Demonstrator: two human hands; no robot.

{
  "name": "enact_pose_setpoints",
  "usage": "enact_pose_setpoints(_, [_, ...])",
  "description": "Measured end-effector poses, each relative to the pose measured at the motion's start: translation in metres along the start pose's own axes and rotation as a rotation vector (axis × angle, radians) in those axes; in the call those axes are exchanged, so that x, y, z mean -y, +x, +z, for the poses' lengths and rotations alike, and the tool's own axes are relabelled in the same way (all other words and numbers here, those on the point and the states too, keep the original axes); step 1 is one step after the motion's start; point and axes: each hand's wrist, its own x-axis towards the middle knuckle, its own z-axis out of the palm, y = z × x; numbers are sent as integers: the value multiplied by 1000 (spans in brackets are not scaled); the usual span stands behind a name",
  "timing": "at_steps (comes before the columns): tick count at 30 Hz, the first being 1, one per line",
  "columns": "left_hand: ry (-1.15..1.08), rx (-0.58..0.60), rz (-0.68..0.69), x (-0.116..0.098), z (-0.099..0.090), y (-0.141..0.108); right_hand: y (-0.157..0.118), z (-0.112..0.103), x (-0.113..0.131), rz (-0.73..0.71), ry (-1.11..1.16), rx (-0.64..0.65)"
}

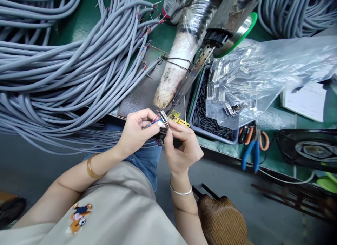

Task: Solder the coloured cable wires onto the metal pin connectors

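My left hand (140, 129) pinches a few thin coloured wires (157, 119) close to their ends. Against them, my right hand (181, 143) grips a small metal multi-pin connector (163, 118) between thumb and fingers. The wires meet the row of pins on the connector's near side; whether each one is joined cannot be made out. Just beyond the fingertips lies a yellow piece (180, 120), partly hidden by my right hand. Above both hands ends a white wrapped tube (171, 69), with a metal strip (197, 67) running beside it.
Bundled grey cables (79, 66) with stripped ends cover the left of the green bench. To the right stand a blue tray (191, 124) of small black sleeves (202, 118), a plastic bag of connectors (244, 73), and blue-handled pliers (251, 152). A brown woven stool (223, 220) stands below.
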Motion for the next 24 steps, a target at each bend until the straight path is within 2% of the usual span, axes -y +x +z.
enact_pose_setpoints(15, [20,-30,76,-1,4,11,9,3,-9,27,69,31])
enact_pose_setpoints(24, [4,-20,38,-2,4,11,17,-1,-5,-16,24,23])
